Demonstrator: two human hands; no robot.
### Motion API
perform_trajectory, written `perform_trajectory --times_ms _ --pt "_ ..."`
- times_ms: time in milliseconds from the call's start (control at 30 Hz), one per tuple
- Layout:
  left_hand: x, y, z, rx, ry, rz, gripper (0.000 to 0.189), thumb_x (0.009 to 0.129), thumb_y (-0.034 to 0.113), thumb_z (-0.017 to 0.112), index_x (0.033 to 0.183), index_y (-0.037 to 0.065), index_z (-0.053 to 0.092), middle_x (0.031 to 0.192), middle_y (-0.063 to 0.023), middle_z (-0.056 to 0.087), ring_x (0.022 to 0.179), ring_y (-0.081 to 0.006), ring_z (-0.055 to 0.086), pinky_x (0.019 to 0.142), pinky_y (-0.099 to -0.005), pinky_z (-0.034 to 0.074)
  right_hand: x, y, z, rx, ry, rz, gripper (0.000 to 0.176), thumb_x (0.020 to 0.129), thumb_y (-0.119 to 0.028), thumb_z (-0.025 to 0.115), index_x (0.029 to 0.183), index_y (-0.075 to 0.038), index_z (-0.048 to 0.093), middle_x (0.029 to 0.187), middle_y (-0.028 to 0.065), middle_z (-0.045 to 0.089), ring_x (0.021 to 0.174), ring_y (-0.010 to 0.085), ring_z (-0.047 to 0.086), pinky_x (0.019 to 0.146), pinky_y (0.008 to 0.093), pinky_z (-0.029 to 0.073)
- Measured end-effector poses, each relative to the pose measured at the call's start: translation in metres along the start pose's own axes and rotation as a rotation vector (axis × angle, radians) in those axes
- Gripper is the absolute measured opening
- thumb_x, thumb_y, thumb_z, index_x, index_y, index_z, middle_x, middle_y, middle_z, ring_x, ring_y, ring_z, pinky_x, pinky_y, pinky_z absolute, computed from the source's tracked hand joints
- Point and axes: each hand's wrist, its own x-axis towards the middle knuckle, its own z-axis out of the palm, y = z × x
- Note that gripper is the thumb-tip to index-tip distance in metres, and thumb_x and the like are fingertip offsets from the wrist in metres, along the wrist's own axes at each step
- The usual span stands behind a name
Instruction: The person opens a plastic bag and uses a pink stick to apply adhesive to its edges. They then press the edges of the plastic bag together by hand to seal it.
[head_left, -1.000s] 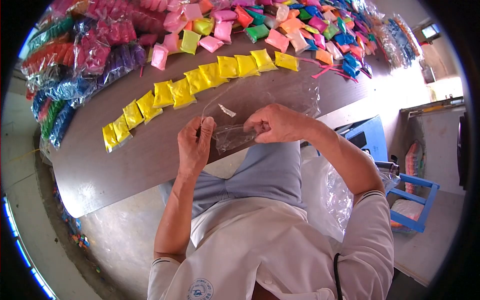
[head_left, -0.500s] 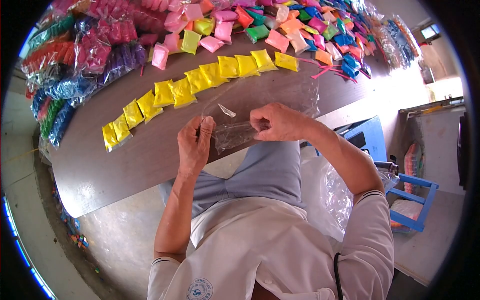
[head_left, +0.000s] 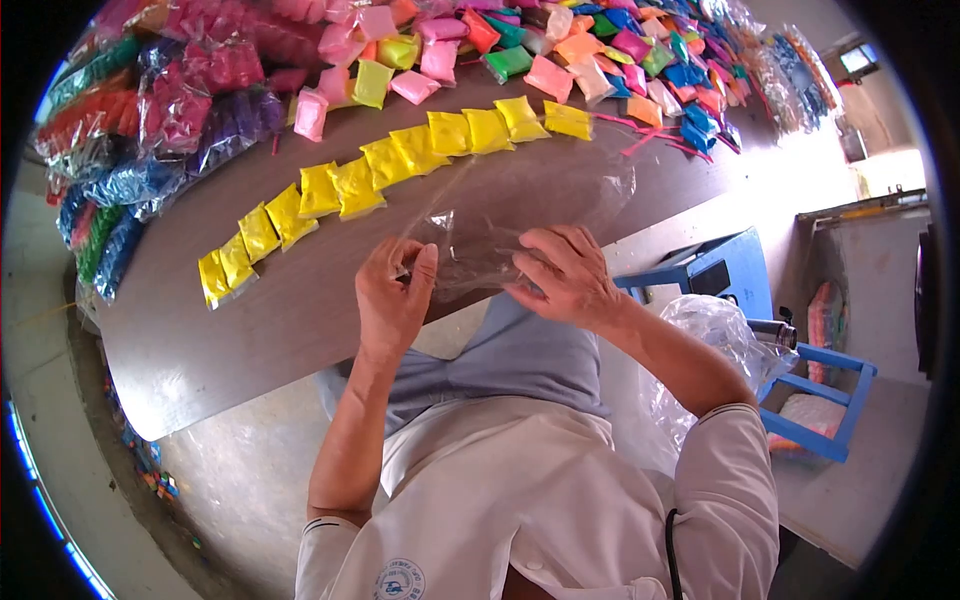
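Note:
A clear plastic bag stretches between my two hands over the near edge of the table, its film partly see-through. My left hand is closed, pinching the bag's left edge between thumb and fingers. At the bag's right side, my right hand has its fingers spread and curved, with the thumb apart; they touch the film. Beyond the bag, a curved row of small yellow packets lies across the table, several of them overlapping.
Heaped colourful packets cover the back of the dark table. Bundled bags of packets are piled at the back left. To my right are a blue box, crumpled clear plastic and a blue frame.
My right hand has gone from a closed pinch to spread fingers, and the bag's film between the hands has widened. The left hand keeps its pinch, almost in place.

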Motion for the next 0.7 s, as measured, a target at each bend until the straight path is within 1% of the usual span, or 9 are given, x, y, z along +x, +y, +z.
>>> perform_trajectory --times_ms 33,167,233,267,333,367,433,533,700 --pt "0.000 0.001 0.001 0.069 0.014 0.063 0.018 0.091 0.016 0.071 0.084 0.000 0.064 0.073 -0.0100 0.060 0.064 -0.0211 0.055 0.061 -0.0328 0.045 -0.003 -0.002 -0.004 0.010 0.024 0.047 0.022 0.074 -0.011 0.074 0.094 -0.007 0.067 0.114 0.0056 0.059 0.102 0.0217 0.058 0.084 0.0374 0.048" --pt "-0.002 0.002 0.005 0.092 0.000 0.107 0.014 0.089 0.011 0.071 0.084 0.000 0.065 0.076 -0.0120 0.061 0.069 -0.0264 0.058 0.063 -0.0349 0.047 -0.019 -0.002 -0.006 0.157 0.061 0.144 0.021 0.077 -0.010 0.076 0.097 -0.004 0.069 0.112 0.0094 0.062 0.100 0.0249 0.061 0.082 0.0388 0.050" --pt "-0.002 0.002 0.006 0.155 0.014 0.181 0.012 0.087 0.009 0.072 0.083 0.001 0.065 0.077 -0.0115 0.061 0.070 -0.0269 0.058 0.064 -0.0358 0.047 -0.018 -0.005 0.000 0.475 0.074 0.548 0.016 0.081 -0.008 0.075 0.096 -0.002 0.070 0.101 0.0125 0.065 0.092 0.0276 0.063 0.078 0.0393 0.052" --pt "-0.003 0.001 0.006 0.157 0.010 0.181 0.012 0.087 0.009 0.072 0.083 0.001 0.065 0.077 -0.0115 0.061 0.070 -0.0269 0.058 0.064 -0.0358 0.047 -0.016 -0.006 -0.003 0.476 0.076 0.552 0.016 0.081 -0.008 0.075 0.096 -0.002 0.070 0.101 0.0125 0.065 0.092 0.0276 0.063 0.078 0.0393 0.052" --pt "-0.002 -0.001 0.006 0.181 -0.009 0.216 0.010 0.085 0.007 0.072 0.083 0.001 0.065 0.078 -0.0118 0.062 0.071 -0.0293 0.059 0.066 -0.0380 0.047 0.001 -0.006 -0.017 0.672 -0.049 0.804 0.012 0.084 -0.007 0.074 0.094 -0.002 0.072 0.090 0.0121 0.066 0.085 0.0276 0.065 0.074 0.0374 0.053" --pt "-0.002 -0.001 0.006 0.182 -0.010 0.216 0.010 0.085 0.007 0.072 0.083 0.001 0.065 0.078 -0.0118 0.062 0.071 -0.0293 0.059 0.066 -0.0380 0.047 0.001 -0.004 -0.016 0.673 -0.047 0.806 0.012 0.084 -0.007 0.074 0.094 -0.002 0.072 0.090 0.0121 0.066 0.085 0.0276 0.065 0.074 0.0374 0.053" --pt "-0.001 -0.001 0.006 0.207 -0.006 0.304 0.013 0.086 0.008 0.073 0.081 -0.001 0.064 0.079 -0.0124 0.063 0.072 -0.0269 0.059 0.067 -0.0355 0.049 0.003 0.001 -0.013 0.447 -0.099 0.535 0.012 0.082 -0.006 0.073 0.094 -0.004 0.072 0.087 0.0087 0.066 0.081 0.0262 0.065 0.073 0.0377 0.053" --pt "-0.002 -0.001 0.006 0.253 0.000 0.310 0.012 0.083 0.007 0.074 0.081 -0.001 0.064 0.080 -0.0123 0.063 0.074 -0.0279 0.060 0.069 -0.0362 0.050 0.011 0.001 -0.015 0.340 -0.125 0.376 0.009 0.081 -0.008 0.073 0.089 -0.004 0.072 0.083 0.0066 0.066 0.077 0.0262 0.065 0.072 0.0389 0.053" --pt "-0.002 0.003 0.005 0.258 -0.034 0.324 0.012 0.080 0.006 0.075 0.080 0.002 0.064 0.081 -0.0111 0.063 0.075 -0.0305 0.058 0.070 -0.0389 0.047 0.017 0.004 -0.016 0.334 -0.364 0.419 0.011 0.081 -0.014 0.074 0.084 -0.004 0.072 0.079 0.0101 0.068 0.075 0.0298 0.067 0.070 0.0396 0.053"
